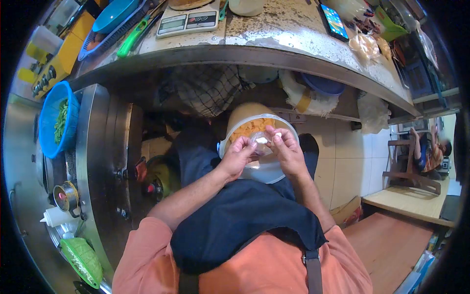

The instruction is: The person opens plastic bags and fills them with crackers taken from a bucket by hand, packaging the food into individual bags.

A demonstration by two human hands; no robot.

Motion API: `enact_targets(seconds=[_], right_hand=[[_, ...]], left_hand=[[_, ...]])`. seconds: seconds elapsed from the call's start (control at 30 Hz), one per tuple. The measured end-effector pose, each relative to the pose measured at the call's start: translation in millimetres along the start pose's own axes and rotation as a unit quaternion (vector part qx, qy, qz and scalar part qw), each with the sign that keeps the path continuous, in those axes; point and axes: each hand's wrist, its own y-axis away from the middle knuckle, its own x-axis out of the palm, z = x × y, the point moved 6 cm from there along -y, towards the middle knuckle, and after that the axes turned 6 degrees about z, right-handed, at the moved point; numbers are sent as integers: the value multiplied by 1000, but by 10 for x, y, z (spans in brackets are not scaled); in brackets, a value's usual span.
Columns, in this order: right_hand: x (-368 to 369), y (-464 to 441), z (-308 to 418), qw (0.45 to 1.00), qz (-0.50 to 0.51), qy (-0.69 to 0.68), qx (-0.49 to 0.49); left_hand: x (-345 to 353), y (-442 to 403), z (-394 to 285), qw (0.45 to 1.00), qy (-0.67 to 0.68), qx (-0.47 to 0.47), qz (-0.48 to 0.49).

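Note:
Both hands are raised over a white bucket (221, 147) held between the knees. Orange chunks (252, 127) fill its far side. My left hand (238, 156) is closed on the edge of a small clear plastic piece (255, 146), a bag or a cup, I cannot tell which. A white lump (263, 140) shows in or behind it, between the hands. My right hand (285, 151) is closed, with a small white piece (278, 134) pinched at its fingertips. The fingers partly hide the near part of the bucket's inside.
A metal counter ahead holds a kitchen scale (188, 22), a green-handled tool (133, 36) and a phone (334, 22). Left, a blue basket of green vegetables (61, 122) stands on a steel unit. Cloths (210, 88) lie under the counter. Another person (431, 152) is at far right.

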Motion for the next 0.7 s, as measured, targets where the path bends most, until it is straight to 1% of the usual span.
enact_targets(seconds=[0.13,0.2,0.23,0.3,0.33,0.4,0.43,0.47,0.5,0.53,0.57,0.63,0.67,0.7], right_hand=[[-67,55,177,1000,-12,15,-19],[-158,128,273,993,-32,113,-27],[-94,190,404,993,-32,113,-27],[110,390,770,987,14,153,-42],[232,502,992,969,41,201,-137],[642,795,1570,921,151,239,-269],[656,967,1555,950,198,123,-207],[795,1012,1738,923,278,67,-257],[927,1076,1912,882,370,0,-293],[1045,1150,2073,829,462,-64,-310],[1085,1191,2173,830,459,-63,-312],[1171,1301,2285,823,472,-51,-311],[1187,1310,2274,821,477,-48,-312],[1203,1320,2262,818,481,-44,-312]], left_hand=[[-92,-12,11,999,-32,3,-31],[-82,-2,-2,1000,7,6,-28],[-105,-3,10,1000,6,6,-28],[-116,2,13,999,23,27,8],[-112,16,2,999,21,25,8],[-113,56,-8,999,36,13,-16],[-121,80,8,999,35,7,-15],[-143,102,13,999,25,11,-21],[-156,123,41,999,17,13,-28],[-185,105,96,998,22,19,-59],[-195,115,130,998,20,16,-56],[-207,185,90,994,-74,-7,-79],[-241,218,65,985,-131,-23,-110],[-213,241,30,985,-132,-20,-108]])
